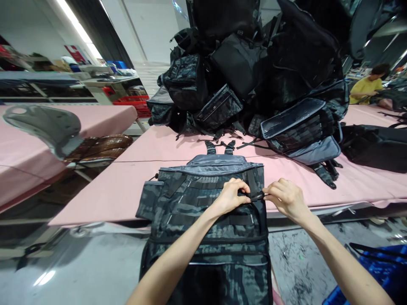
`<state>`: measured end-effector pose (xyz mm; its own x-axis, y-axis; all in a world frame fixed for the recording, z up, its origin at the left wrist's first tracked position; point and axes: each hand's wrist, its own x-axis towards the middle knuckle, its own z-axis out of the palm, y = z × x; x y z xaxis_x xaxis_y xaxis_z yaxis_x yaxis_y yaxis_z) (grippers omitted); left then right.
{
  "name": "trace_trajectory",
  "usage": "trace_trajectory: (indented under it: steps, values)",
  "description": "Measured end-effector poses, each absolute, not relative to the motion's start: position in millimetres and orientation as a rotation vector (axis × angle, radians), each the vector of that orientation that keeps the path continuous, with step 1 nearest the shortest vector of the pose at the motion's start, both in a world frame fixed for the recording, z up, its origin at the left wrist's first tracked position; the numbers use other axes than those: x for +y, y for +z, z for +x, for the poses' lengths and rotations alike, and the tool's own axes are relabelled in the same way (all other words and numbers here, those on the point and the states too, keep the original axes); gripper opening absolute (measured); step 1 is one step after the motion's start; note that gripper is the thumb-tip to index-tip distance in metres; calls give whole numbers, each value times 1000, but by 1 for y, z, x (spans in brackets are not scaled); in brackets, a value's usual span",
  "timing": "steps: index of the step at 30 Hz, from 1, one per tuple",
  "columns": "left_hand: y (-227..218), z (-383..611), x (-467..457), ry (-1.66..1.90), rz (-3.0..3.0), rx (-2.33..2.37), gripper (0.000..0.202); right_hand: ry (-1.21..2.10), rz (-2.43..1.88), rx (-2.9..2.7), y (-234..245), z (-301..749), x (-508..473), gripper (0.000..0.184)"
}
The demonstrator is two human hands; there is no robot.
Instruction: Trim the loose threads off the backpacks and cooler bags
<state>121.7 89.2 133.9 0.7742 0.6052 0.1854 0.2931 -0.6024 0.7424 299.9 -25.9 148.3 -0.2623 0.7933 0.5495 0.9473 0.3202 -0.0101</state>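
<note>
A gray chair (55,123) with a brown seat pad (98,148) stands left — a red basket (132,101) beyond — and a yellow-shirted person (365,89) at far right.

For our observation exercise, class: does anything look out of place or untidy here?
Yes: the heap of black and dark camouflage fabric bags looks untidy, tipped at mixed angles on the long pink-covered table, dark straps trailing.

A pink-covered worktable (111,195) carries a heap of dark backpacks (241,63) (several in camouflage print) toward its far side. A camouflage backpack (229,245) lies nearer, its lower part overhanging the front edge. At right rests a black bag (378,146), possibly another backpack.
</note>
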Motion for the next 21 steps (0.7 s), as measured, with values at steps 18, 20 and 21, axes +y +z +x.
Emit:
trace_trajectory:
  steps: [18,20,21]
  values:
    - [133,123,89,567,2162,665,7,-435,-1485,-2094,153,307,-22,17]
    - [133,123,89,579,2167,655,7,-446,-1484,-2113,154,308,-21,16]
    - [133,123,89,579,2171,650,7,-450,-1479,-2123,154,308,-20,15]
